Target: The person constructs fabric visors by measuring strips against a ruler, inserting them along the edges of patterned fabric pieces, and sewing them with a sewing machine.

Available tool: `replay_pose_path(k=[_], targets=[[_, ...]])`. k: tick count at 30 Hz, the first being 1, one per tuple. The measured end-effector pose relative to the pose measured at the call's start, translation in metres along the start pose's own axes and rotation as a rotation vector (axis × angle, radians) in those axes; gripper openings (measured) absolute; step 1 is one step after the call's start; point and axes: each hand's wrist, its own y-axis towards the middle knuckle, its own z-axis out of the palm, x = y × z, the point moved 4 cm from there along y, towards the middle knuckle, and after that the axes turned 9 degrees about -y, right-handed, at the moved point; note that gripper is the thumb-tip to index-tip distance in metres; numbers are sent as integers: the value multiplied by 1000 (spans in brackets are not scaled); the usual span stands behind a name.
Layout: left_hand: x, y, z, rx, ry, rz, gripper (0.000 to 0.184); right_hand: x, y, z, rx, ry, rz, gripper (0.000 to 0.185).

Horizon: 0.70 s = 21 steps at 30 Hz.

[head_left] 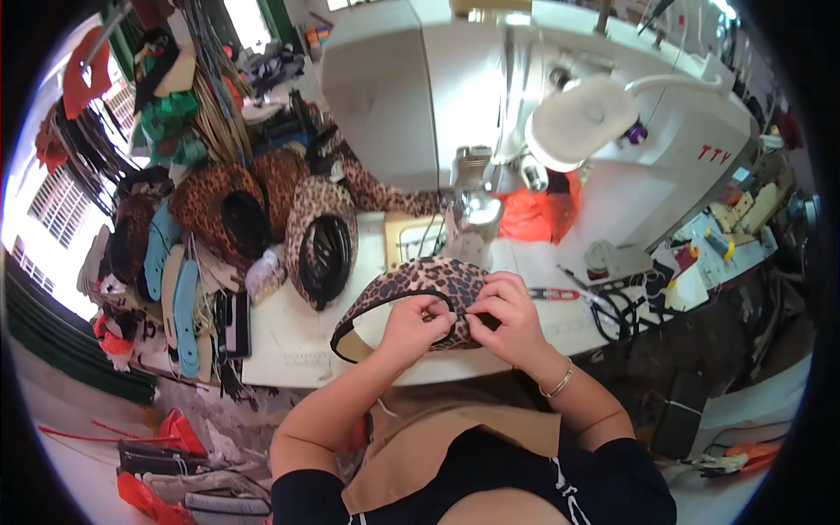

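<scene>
A leopard-print sun visor (pixel 402 278) with a dark bound edge and a pale inner side is held up over the front of the white sewing table (pixel 289 367). My left hand (pixel 413 331) reaches through its opening, thumb and fingertips closed on the dark-edged band. Close beside it, my right hand (pixel 509 322) pinches the same band from the outer side. The fingertips of both hands almost meet, and any small piece between them is hidden. Behind the visor stands the metal needle area of a sewing machine (pixel 477 206).
More leopard-print visors (pixel 319 206) are stacked at the left, beside blue and beige curved pieces (pixel 185 306). Orange-red cloth (pixel 541 214) lies under the machine's lamp (pixel 582 122). Red-handled snips (pixel 554 294), black straps (pixel 617 319) and thread spools (pixel 719 243) are at the right.
</scene>
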Motion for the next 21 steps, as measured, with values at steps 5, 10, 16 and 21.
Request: replay_pose_path(k=[5,10,16,21], targets=[[-57,43,-4,3,-195,58,11,-25,52,-17,-129,8,12,15],[-74,98,-4,26,-452,-27,11,-61,90,-15,-68,-9,217,16],[-72,111,-5,7,-422,-50,12,-71,99,-17,-65,-26,205,17],[-65,117,-9,39,-529,-92,10,-65,102,-19,-61,-4,160,18]])
